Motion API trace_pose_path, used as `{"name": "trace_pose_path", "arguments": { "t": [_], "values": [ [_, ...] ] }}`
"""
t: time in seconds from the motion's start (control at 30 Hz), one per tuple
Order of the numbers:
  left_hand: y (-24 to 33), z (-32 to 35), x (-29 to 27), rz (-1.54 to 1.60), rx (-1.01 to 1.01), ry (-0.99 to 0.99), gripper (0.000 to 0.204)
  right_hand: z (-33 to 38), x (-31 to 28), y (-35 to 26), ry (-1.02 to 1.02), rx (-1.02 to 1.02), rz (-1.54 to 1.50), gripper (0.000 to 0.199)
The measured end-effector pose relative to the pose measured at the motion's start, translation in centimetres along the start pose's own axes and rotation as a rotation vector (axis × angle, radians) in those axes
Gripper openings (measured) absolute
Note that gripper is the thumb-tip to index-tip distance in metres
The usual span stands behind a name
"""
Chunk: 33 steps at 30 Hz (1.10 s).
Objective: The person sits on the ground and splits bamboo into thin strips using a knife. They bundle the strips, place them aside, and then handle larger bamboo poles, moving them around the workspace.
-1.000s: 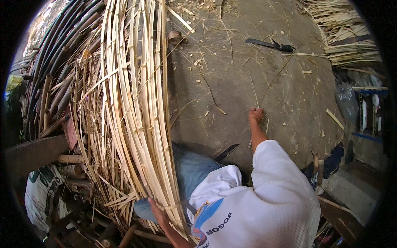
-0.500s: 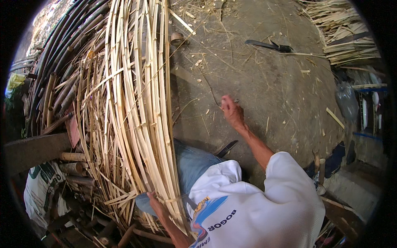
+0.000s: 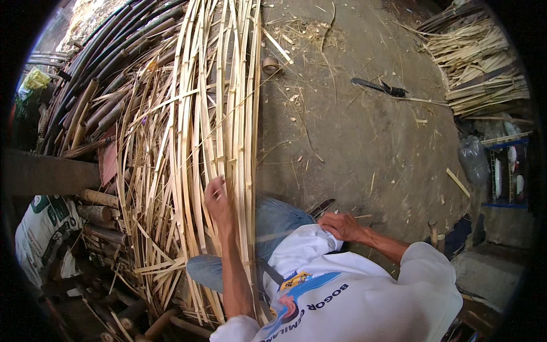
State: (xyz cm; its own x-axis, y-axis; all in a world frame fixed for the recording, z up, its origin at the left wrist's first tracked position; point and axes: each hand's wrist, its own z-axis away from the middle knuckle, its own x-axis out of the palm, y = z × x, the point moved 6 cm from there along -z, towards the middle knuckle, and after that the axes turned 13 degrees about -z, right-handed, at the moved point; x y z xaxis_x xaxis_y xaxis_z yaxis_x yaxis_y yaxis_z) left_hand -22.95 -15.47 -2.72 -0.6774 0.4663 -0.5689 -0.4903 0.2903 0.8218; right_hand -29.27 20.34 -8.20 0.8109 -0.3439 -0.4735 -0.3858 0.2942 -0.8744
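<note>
Long split bamboo strips (image 3: 248, 114) run in a pale bundle along my left side, over my lower leg. Above these strips is my left hand (image 3: 219, 199), its fingers bent and smeared by motion; whether it grips a strip does not show. My right hand (image 3: 343, 227) rests on the white cloth at my thigh, fingers laid forward over it, with a ring on one finger. Just beyond its fingertips a dark-bladed knife (image 3: 322, 207) lies beside my jeans leg (image 3: 279, 219).
Dark uncut bamboo poles (image 3: 105, 62) are piled at the far left, above a white sack (image 3: 45, 236). On the concrete floor lie a black strap-like piece (image 3: 376, 86), a short bamboo ring (image 3: 270, 65) and scraps. More strips (image 3: 481, 68) are stacked at the far right.
My right hand has drawn back from over the floor to my thigh. My left hand has moved forward along the strips. The whole view has shifted slightly.
</note>
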Motion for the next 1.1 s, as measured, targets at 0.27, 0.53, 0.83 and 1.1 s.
{"name": "trace_pose_path", "arguments": {
  "t": [0.27, 0.53, 0.83, 1.1],
  "values": [
    [4.7, 0.7, 17.6, 0.735, -0.576, -0.882, 0.045, -0.2, 0.0, -3.5, -0.116, -0.114, 0.184, 0.017],
    [3.8, -1.0, 13.0, 1.026, -0.35, -0.579, 0.036, 0.9, -12.2, 0.7, 0.575, 0.388, 0.301, 0.024],
    [5.2, 1.7, 12.8, 1.173, -0.368, -0.549, 0.034, -20.9, -15.1, -4.2, 0.446, 0.189, -0.359, 0.047],
    [3.9, 3.9, 9.2, 0.736, -0.413, -0.655, 0.057, -32.5, -7.2, -7.8, 0.242, 0.122, -0.838, 0.032]
  ]
}}
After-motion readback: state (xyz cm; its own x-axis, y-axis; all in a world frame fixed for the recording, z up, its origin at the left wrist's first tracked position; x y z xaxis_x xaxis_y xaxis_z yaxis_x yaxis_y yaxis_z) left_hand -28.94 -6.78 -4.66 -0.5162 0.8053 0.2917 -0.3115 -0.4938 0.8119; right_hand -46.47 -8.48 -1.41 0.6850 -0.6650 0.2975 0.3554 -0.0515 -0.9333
